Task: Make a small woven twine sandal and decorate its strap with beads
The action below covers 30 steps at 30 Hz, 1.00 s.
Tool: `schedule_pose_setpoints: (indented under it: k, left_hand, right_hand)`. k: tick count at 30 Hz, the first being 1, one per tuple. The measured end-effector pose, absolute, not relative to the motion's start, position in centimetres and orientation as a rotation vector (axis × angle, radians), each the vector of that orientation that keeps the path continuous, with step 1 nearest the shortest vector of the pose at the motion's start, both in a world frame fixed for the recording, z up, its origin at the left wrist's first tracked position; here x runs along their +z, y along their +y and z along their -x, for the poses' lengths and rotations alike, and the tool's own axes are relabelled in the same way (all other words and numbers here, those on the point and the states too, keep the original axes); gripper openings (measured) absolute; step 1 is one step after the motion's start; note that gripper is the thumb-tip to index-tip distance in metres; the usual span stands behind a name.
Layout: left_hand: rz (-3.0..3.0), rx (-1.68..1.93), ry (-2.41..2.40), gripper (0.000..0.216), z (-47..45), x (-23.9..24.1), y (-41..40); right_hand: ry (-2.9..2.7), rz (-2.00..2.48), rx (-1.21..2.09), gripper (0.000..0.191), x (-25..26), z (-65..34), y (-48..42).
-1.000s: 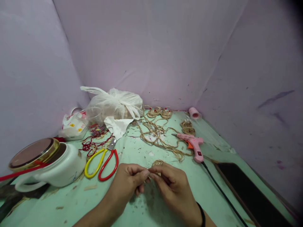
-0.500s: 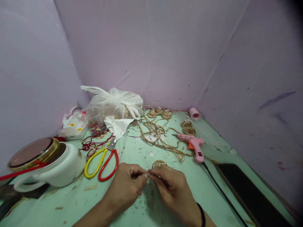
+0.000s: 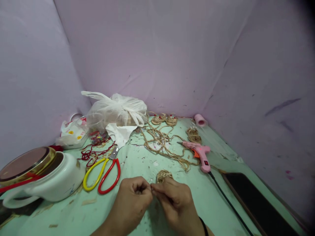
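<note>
My left hand [image 3: 133, 201] and my right hand [image 3: 173, 200] meet fingertip to fingertip low in the middle of the view. Both are closed in a pinch, and whatever lies between the fingertips is too small to make out. Just beyond the right fingers a coil of jute twine [image 3: 163, 175] lies on the green tabletop [image 3: 145, 164], partly hidden by that hand. Left of my hands rest scissors [image 3: 108, 175] with one yellow and one red handle. To the right is a pink glue gun [image 3: 200, 153] with an orange trigger.
Loose jute twine [image 3: 159, 141] sprawls across the middle. A tied plastic bag [image 3: 120, 109] and beaded twine pieces [image 3: 163, 120] stand at the back. A white mug [image 3: 60, 177] is at left. A dark phone [image 3: 258, 201] and the glue gun's cord [image 3: 228, 203] lie at right.
The left fingers have curled in more tightly, and the fingertips stay together. More of the twine coil shows beyond the right hand. The whole view has shifted slightly.
</note>
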<state>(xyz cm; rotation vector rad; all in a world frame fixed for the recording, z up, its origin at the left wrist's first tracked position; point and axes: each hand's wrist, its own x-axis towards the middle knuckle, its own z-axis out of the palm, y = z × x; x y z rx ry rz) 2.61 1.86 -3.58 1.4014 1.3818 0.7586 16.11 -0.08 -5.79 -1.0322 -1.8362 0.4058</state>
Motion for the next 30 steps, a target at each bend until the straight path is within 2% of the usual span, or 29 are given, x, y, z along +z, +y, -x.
schedule_pose_setpoints:
  k: [8,14,19,23,30]
  left_hand:
    - [-1.294,0.838,1.292,0.017,-2.9,-3.9,1.7]
    - [-1.596,0.87,1.291,0.015,-2.6,-4.2,1.3]
    - [-2.21,1.126,1.133,0.018,-1.8,-4.9,1.5]
    - [-2.427,1.186,0.953,0.016,-1.3,-5.1,1.8]
    - [-2.193,1.073,1.026,0.023,-1.1,-4.6,1.6]
  right_hand:
    - [-1.675,1.075,0.535,0.017,-6.4,-15.8,-0.3]
    - [-1.554,1.154,0.668,0.017,-6.4,-15.5,-0.7]
    - [-1.25,1.222,1.082,0.013,-6.6,-15.1,-0.6]
    - [-1.01,1.145,1.324,0.017,-6.7,-15.0,-0.3]
    - [-1.196,1.214,1.182,0.019,-5.1,-15.4,-0.2]
